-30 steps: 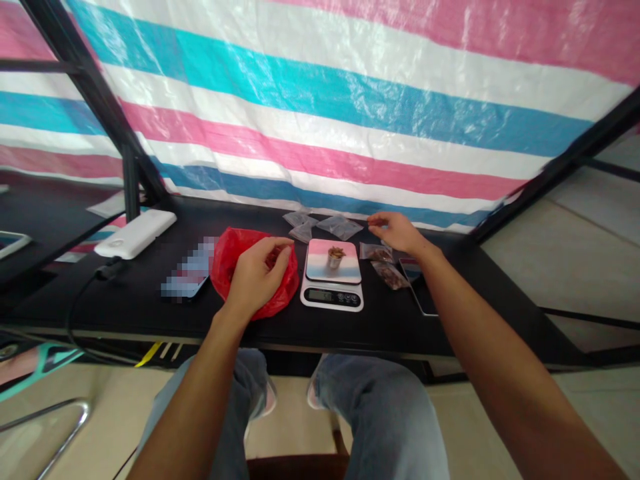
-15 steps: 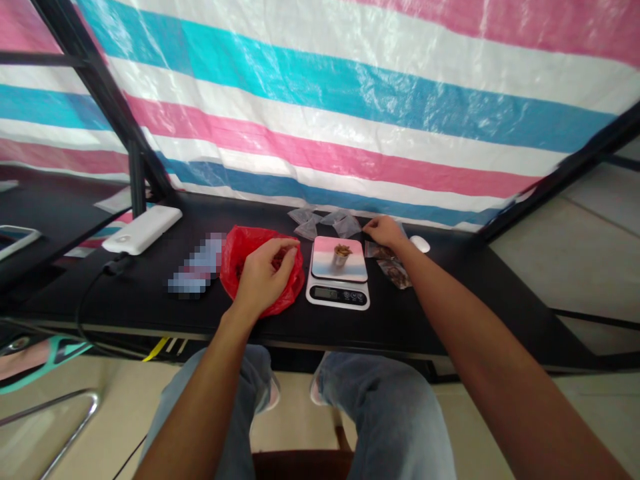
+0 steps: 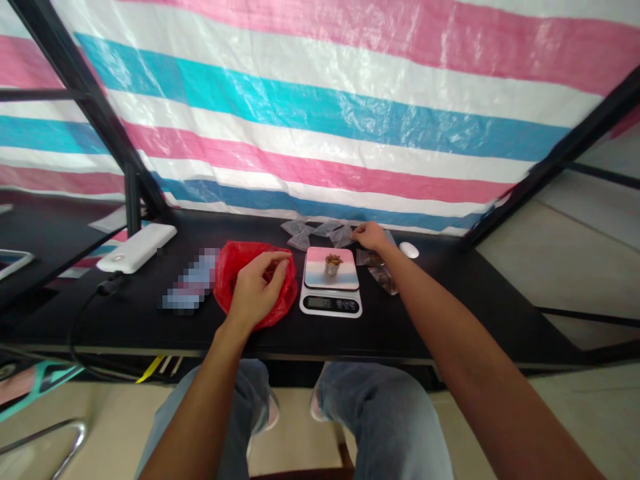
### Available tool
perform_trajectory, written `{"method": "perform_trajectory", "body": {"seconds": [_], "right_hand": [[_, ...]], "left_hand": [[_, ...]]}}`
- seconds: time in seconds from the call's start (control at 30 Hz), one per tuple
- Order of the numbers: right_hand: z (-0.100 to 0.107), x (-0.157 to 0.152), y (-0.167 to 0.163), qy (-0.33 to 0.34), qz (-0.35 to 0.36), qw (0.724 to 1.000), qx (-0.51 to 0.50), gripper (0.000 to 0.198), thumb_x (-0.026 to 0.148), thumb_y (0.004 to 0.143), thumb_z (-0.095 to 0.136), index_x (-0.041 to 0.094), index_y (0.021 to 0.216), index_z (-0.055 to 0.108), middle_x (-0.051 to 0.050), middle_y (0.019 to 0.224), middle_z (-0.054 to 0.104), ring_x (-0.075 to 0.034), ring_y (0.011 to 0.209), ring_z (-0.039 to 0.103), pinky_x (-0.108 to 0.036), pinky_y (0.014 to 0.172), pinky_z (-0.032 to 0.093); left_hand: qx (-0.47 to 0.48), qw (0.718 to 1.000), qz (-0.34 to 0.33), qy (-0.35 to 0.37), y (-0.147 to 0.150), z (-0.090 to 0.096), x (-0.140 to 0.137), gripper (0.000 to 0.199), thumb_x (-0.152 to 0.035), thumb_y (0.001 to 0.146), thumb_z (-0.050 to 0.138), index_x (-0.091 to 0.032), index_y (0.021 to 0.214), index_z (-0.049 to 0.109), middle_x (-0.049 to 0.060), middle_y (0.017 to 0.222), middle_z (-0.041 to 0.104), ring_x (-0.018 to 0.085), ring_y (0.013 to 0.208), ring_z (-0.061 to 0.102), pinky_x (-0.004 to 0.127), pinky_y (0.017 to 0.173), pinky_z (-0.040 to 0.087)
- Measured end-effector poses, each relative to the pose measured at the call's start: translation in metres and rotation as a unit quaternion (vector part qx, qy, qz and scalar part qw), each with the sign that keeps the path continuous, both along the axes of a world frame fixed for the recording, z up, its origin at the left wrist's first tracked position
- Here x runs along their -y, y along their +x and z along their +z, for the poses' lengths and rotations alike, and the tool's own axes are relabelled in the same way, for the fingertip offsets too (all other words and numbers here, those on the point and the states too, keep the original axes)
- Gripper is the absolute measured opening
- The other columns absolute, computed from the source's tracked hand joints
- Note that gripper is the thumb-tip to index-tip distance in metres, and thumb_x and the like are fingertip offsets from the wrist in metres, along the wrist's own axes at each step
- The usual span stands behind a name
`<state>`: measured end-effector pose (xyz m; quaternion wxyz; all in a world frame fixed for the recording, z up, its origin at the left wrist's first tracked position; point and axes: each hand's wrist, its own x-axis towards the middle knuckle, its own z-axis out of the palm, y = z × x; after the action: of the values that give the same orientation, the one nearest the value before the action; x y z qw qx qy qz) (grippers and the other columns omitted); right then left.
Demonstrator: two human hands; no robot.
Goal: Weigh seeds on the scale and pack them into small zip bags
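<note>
My left hand (image 3: 260, 283) hovers over a red plastic bag (image 3: 230, 260) holding dark contents I cannot make out. Its fingers curve loosely, the thumb a little apart, with nothing seen between them. Behind the scale, my right hand (image 3: 371, 237) is closed at the fingertips on the edge of a small clear plastic bag (image 3: 341, 236). The white digital kitchen scale (image 3: 306, 308) stands between my hands. On its pink, white and blue top sits a small metal cup (image 3: 331, 268) heaped with brownish dried pieces; the display digits are too blurred to read.
More clear bags (image 3: 299, 239) lie along the back. Filled bags (image 3: 383, 279) of dark pieces rest under my right forearm. Beyond is a white mouse (image 3: 409, 250). At left are a blurred-out item (image 3: 193, 283) and a white power bank (image 3: 137, 248) with a cable. A striped sheet (image 3: 320, 113) hangs behind.
My right hand has moved slightly left, to the edge of a clear bag. My left hand stays over the red bag. The whole view has shifted a little.
</note>
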<state>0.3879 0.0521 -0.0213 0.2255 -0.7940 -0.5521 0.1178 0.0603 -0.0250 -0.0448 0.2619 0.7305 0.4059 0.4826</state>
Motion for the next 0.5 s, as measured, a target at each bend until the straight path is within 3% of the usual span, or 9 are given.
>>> {"method": "perform_trajectory", "body": {"seconds": [0.13, 0.23, 0.3, 0.37, 0.5], "right_hand": [[0.037, 0.018, 0.012, 0.071, -0.018, 0.997, -0.021, 0.023, 0.030, 0.090, 0.063, 0.014, 0.083, 0.078, -0.007, 0.083, 0.076, -0.021, 0.081, 0.068, -0.030, 0.075, 0.047], [0.066, 0.046, 0.005, 0.223, 0.005, 0.972, -0.073, 0.024, 0.033, 0.090, 0.063, 0.017, 0.074, 0.072, -0.004, 0.078, 0.070, -0.021, 0.080, 0.064, -0.033, 0.079, 0.047], [0.080, 0.071, -0.013, 0.296, 0.070, 0.950, -0.070, 0.026, 0.034, 0.090, 0.064, 0.019, 0.069, 0.069, -0.004, 0.081, 0.066, -0.021, 0.085, 0.063, -0.035, 0.083, 0.048], [0.088, 0.101, -0.041, 0.329, 0.153, 0.930, -0.051, 0.026, 0.035, 0.092, 0.067, 0.021, 0.071, 0.072, -0.004, 0.090, 0.062, -0.020, 0.088, 0.061, -0.035, 0.086, 0.048], [0.088, 0.152, -0.098, 0.295, 0.308, 0.901, -0.085, 0.037, 0.040, 0.100, 0.067, 0.022, 0.067, 0.069, -0.002, 0.085, 0.053, -0.017, 0.080, 0.054, -0.034, 0.077, 0.047]], "left_hand": [[-0.008, 0.999, 0.017, 0.035, -0.001, 0.008, 0.004, 0.027, -0.035, 0.101, 0.059, -0.019, 0.112, 0.077, 0.007, 0.105, 0.080, 0.018, 0.086, 0.072, 0.030, 0.076, 0.058], [-0.020, 0.991, 0.028, 0.127, 0.004, 0.028, 0.014, 0.024, -0.032, 0.100, 0.059, -0.019, 0.113, 0.074, 0.008, 0.110, 0.077, 0.022, 0.102, 0.072, 0.036, 0.094, 0.058], [-0.028, 0.982, 0.029, 0.186, 0.009, 0.047, 0.023, 0.027, -0.034, 0.098, 0.063, -0.021, 0.120, 0.071, 0.009, 0.122, 0.074, 0.025, 0.117, 0.068, 0.041, 0.107, 0.053], [-0.057, 0.977, 0.016, 0.203, 0.014, 0.066, 0.033, 0.043, -0.040, 0.094, 0.070, -0.024, 0.134, 0.066, 0.011, 0.138, 0.067, 0.028, 0.132, 0.061, 0.046, 0.117, 0.047], [-0.114, 0.982, -0.057, 0.143, 0.014, 0.085, 0.043, 0.081, -0.052, 0.081, 0.083, -0.027, 0.151, 0.054, 0.012, 0.157, 0.056, 0.036, 0.147, 0.050, 0.052, 0.124, 0.042]]}}
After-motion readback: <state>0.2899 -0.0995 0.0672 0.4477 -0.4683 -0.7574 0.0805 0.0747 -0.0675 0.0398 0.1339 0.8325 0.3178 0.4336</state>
